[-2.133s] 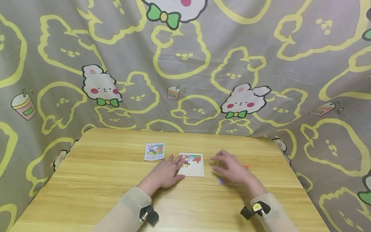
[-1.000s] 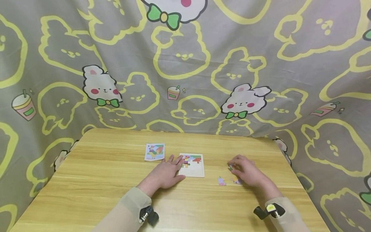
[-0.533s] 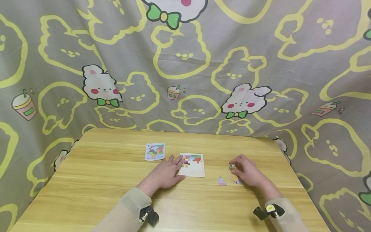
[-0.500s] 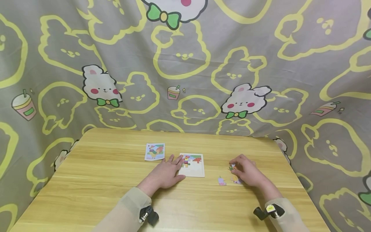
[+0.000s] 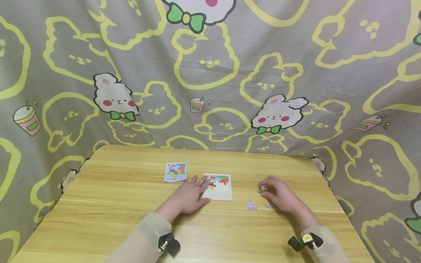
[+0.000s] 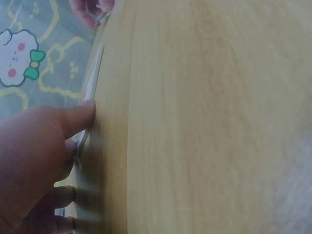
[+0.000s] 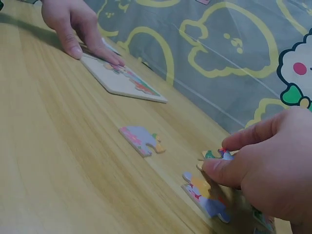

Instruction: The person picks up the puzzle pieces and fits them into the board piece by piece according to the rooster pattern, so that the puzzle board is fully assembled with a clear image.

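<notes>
In the head view my left hand (image 5: 188, 197) rests with extended fingers on the left edge of a white puzzle board (image 5: 222, 193). The board's upper part and left side hold fitted pieces showing a rooster's head and red patches; its lower right is bare. To the right of the board, my right hand (image 5: 279, 194) pinches a green and blue puzzle piece (image 7: 210, 154) between thumb and index finger. Below that hand lies a purple and yellow puzzle piece (image 7: 201, 192). A lilac puzzle piece with pink flowers (image 7: 139, 139) lies nearer the board. Another green piece (image 7: 263, 219) is partly hidden under the hand.
A square picture card (image 5: 175, 172) with a whole rooster lies to the left of the board. The wooden table (image 5: 210, 233) carries everything. A grey curtain (image 5: 210, 91) with cartoon bunnies hangs behind it and at both sides.
My right hand has gone from beside the board rightward to the loose pieces and taken a puzzle piece between its fingertips. Lately it shifts only slightly. My left hand stays on the board.
</notes>
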The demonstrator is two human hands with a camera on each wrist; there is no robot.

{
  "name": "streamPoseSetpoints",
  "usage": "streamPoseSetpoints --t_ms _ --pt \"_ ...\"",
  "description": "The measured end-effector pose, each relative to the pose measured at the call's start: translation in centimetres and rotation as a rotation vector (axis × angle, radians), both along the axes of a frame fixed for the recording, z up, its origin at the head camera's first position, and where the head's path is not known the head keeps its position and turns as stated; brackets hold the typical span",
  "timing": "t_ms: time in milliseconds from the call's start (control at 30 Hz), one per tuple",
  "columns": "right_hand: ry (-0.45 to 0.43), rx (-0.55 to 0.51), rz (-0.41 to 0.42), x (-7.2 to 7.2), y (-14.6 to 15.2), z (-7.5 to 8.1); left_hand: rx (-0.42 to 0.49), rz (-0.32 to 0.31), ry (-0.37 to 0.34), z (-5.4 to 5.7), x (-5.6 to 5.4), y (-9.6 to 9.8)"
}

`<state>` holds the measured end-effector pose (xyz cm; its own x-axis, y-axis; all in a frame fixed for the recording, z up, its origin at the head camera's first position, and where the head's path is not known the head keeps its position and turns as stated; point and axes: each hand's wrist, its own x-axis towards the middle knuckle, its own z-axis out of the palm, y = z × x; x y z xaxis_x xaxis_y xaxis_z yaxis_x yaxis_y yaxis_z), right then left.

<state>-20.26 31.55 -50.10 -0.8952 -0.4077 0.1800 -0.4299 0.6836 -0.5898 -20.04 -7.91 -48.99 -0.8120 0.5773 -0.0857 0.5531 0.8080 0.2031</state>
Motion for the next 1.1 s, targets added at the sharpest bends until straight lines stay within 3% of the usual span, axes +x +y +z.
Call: streamPoseSetpoints --t_ms 200,467,800,1100 --pt "0.03 -0.042 0.045 0.0 -0.6 0.0 0.004 0.004 -0.001 0.0 0.0 0.0" --pt "-0.045 -0.063 -0.062 0.1 -1.1 0.0 0.009 0.009 0.001 -0.2 0.0 0.0" --pt "0.103 -0.03 0.016 0.0 -1.6 -0.9 0.018 0.011 -0.004 -0.1 0.0 0.1" --pt "0.032 -0.009 -0.012 0.3 -2.0 -1.0 0.019 0.004 -0.002 -0.2 0.1 0.0"
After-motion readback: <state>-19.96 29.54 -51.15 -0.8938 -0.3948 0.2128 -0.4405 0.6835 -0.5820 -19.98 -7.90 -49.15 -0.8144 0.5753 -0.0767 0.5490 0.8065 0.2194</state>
